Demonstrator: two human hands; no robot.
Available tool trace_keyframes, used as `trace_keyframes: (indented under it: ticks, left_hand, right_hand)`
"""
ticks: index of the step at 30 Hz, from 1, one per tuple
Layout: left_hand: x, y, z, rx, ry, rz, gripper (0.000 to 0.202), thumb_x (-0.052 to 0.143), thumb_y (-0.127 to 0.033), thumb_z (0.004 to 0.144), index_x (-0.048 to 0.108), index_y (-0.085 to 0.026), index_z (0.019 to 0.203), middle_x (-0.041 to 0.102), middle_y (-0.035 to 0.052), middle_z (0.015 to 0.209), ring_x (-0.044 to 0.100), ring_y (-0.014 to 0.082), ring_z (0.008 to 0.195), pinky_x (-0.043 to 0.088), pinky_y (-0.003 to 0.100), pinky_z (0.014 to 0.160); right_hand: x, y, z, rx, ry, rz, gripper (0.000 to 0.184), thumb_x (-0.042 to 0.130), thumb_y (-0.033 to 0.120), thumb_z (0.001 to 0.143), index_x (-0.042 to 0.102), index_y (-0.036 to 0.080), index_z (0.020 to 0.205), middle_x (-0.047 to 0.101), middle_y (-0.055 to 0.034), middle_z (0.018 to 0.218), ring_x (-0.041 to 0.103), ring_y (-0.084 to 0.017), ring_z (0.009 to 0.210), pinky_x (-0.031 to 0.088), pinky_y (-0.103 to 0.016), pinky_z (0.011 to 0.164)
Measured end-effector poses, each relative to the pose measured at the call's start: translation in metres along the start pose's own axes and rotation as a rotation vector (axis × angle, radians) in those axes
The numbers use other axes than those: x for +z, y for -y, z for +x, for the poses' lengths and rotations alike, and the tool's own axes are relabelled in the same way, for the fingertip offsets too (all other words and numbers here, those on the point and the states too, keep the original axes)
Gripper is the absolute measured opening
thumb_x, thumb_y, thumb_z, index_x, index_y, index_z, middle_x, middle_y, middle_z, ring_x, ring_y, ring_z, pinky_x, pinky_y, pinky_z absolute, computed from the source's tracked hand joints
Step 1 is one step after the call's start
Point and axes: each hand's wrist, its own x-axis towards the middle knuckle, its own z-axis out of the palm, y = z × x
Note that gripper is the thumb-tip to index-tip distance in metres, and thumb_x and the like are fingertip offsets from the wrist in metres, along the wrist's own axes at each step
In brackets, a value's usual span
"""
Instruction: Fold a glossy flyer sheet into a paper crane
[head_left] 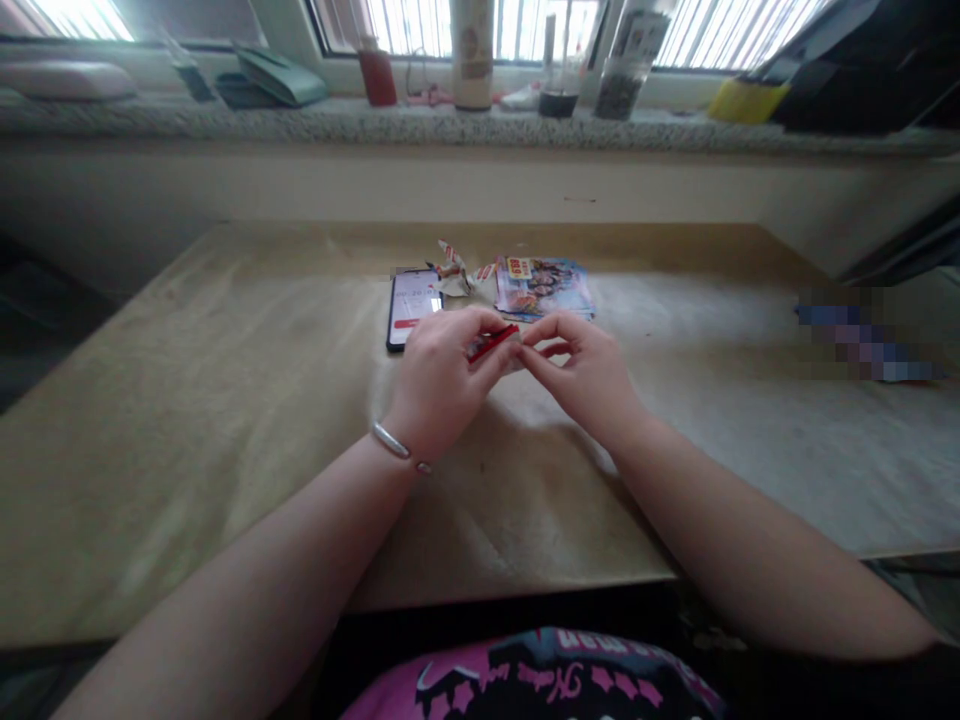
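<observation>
My left hand (450, 370) is closed around a small flat packet with a red edge (493, 343), held just above the table. Thumb and fingers of my right hand (576, 365) pinch at the packet's whitish right end. Much of the packet is hidden by my fingers, so its exact kind does not show. Beyond my left hand lies a smartphone (403, 300) with its screen lit, partly covered by the hand. Crumpled, torn wrapper pieces (461, 278) lie beside it. Behind my right hand is a small pile of colourful printed packs (551, 288).
The wooden table (225, 400) extends to both sides. A blurred bluish object (862, 335) lies at its right edge. Along the stone windowsill (337, 122) stand a red bottle (376, 72), a tall container (472, 55), a green case (281, 75) and a dark bag (870, 70).
</observation>
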Motion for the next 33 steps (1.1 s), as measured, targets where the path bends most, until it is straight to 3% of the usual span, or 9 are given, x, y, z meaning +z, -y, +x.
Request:
trace_keyframes:
  ticks: [7, 11, 17, 22, 29, 33]
  left_hand:
    - [0.003, 0.009, -0.005, 0.038, -0.07, -0.192, 0.023, 0.064, -0.041, 0.087, 0.067, -0.019, 0.08, 0.07, 0.0019, 0.079, 0.062, 0.0164, 0.077, 0.046, 0.032, 0.077]
    - [0.004, 0.012, -0.005, 0.111, -0.124, -0.27, 0.013, 0.069, -0.032, 0.085, 0.067, -0.02, 0.081, 0.071, 0.001, 0.08, 0.064, 0.0161, 0.079, 0.046, 0.033, 0.081]
    - [0.005, 0.012, -0.007, 0.061, -0.134, -0.438, 0.008, 0.069, -0.029, 0.085, 0.067, -0.021, 0.085, 0.071, 0.0021, 0.084, 0.065, 0.0166, 0.081, 0.049, 0.033, 0.078]
    - [0.006, 0.012, -0.007, 0.102, -0.119, -0.429, 0.004, 0.065, -0.024, 0.086, 0.065, -0.02, 0.085, 0.07, 0.0024, 0.085, 0.064, 0.0168, 0.082, 0.049, 0.034, 0.08]
    - [0.009, 0.014, -0.01, 0.108, -0.158, -0.444, 0.001, 0.063, -0.023, 0.089, 0.063, -0.022, 0.089, 0.07, 0.0, 0.085, 0.065, 0.0154, 0.083, 0.046, 0.04, 0.095]
    - [0.009, 0.015, -0.012, 0.128, -0.14, -0.392, 0.002, 0.061, -0.02, 0.089, 0.061, -0.023, 0.09, 0.069, -0.0016, 0.087, 0.065, 0.0141, 0.082, 0.038, 0.046, 0.107]
  right_hand:
    - [0.001, 0.001, -0.001, -0.094, 0.005, -0.056, 0.01, 0.067, 0.03, 0.081, 0.063, 0.022, 0.077, 0.067, 0.0007, 0.078, 0.063, -0.014, 0.074, 0.053, -0.031, 0.067]
    - [0.001, 0.0, -0.001, -0.169, -0.009, -0.053, 0.005, 0.066, 0.027, 0.082, 0.063, 0.023, 0.08, 0.068, 0.0011, 0.079, 0.062, -0.014, 0.075, 0.053, -0.03, 0.066]
    - [-0.002, 0.003, -0.003, -0.252, -0.009, -0.111, 0.004, 0.067, 0.022, 0.081, 0.065, 0.024, 0.083, 0.069, 0.0002, 0.082, 0.062, -0.016, 0.079, 0.052, -0.031, 0.068]
    - [-0.004, 0.003, -0.002, -0.376, -0.03, -0.18, 0.003, 0.067, 0.02, 0.084, 0.066, 0.023, 0.083, 0.072, -0.0018, 0.085, 0.064, -0.017, 0.084, 0.052, -0.034, 0.076]
    - [-0.004, 0.001, -0.002, -0.436, -0.025, -0.198, 0.003, 0.068, 0.02, 0.083, 0.068, 0.023, 0.084, 0.074, -0.0025, 0.088, 0.067, -0.017, 0.083, 0.052, -0.034, 0.078]
    - [-0.003, -0.001, -0.001, -0.432, -0.019, -0.175, 0.005, 0.069, 0.02, 0.083, 0.068, 0.023, 0.08, 0.074, -0.0024, 0.085, 0.067, -0.016, 0.082, 0.052, -0.033, 0.077]
